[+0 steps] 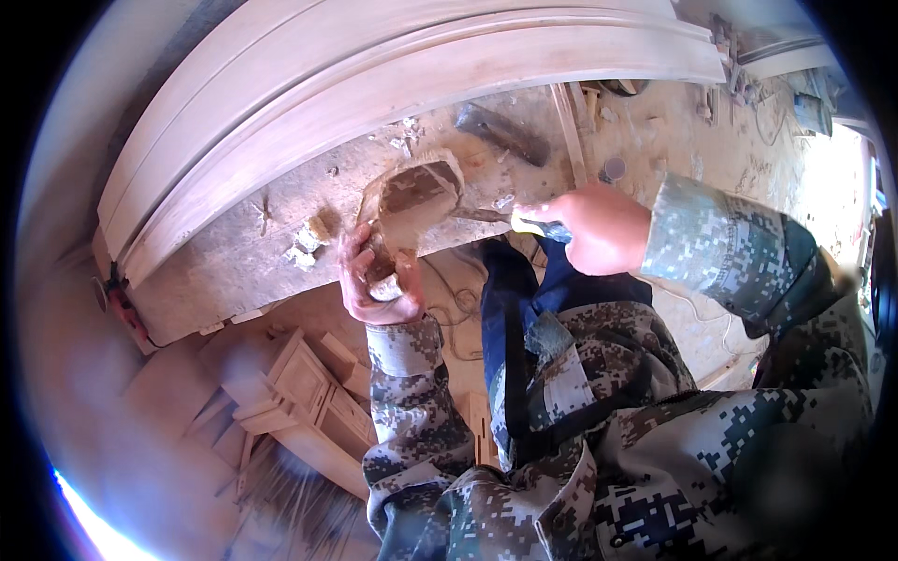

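Observation:
My left hand (379,280) curls around the near side of a crusted, open tub (370,208), tilted over the bench edge. Pale brown material (412,224) lies inside it. A small whitish lump (384,287) shows by the left fingers; whether they grip it I cannot tell. To the right, my right hand (603,229) is closed around the yellow and dark handle of a putty knife (535,226). Its narrow blade points left, with the tip at or very near the tub's right side.
A long pale moulded board (421,70) curves along the bench's far side. Crumbly lumps (307,241), a dark block (503,134) and a wooden strip (568,131) lie on the bench (215,271). A red tool (126,313) hangs at its left end. Wooden cabinet pieces (309,388) stand below; cables cross the floor.

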`<state>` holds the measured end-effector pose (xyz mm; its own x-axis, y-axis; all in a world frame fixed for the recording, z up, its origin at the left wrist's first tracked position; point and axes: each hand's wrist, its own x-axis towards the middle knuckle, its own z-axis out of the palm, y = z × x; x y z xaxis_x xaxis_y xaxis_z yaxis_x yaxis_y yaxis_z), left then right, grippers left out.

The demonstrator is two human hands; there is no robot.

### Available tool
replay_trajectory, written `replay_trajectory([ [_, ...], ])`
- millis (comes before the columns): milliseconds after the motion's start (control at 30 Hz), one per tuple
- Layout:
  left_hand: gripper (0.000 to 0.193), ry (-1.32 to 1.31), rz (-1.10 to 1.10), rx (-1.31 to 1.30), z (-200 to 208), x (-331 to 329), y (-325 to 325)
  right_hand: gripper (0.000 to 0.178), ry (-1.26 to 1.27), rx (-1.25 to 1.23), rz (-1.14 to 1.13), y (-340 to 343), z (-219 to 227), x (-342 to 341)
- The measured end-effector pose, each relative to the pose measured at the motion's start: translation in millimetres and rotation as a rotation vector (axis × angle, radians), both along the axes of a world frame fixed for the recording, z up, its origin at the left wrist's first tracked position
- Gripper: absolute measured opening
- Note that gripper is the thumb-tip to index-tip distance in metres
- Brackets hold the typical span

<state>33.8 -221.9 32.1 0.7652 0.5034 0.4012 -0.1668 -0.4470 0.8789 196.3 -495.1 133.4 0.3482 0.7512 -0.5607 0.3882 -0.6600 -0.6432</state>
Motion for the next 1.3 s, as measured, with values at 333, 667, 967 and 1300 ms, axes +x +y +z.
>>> replay_trajectory([
  [333,0.041,-0.024,0.035,0.025,6,-2,-7,0.078,0.284,-0.051,-0.250,-5,-30,-14],
  [667,0.044,-0.092,-0.031,0.019,6,17,-9,0.086,-0.163,0.036,-0.281,-35,-75,-121],
  [967,0.050,-0.049,0.016,-0.083,0,8,-21,0.079,-0.566,0.253,0.013,-69,-144,-71],
  [1300,0.042,-0.071,0.013,0.057,-18,-8,-11,0.086,0.532,0.094,-0.680,-10,-64,-85],
])
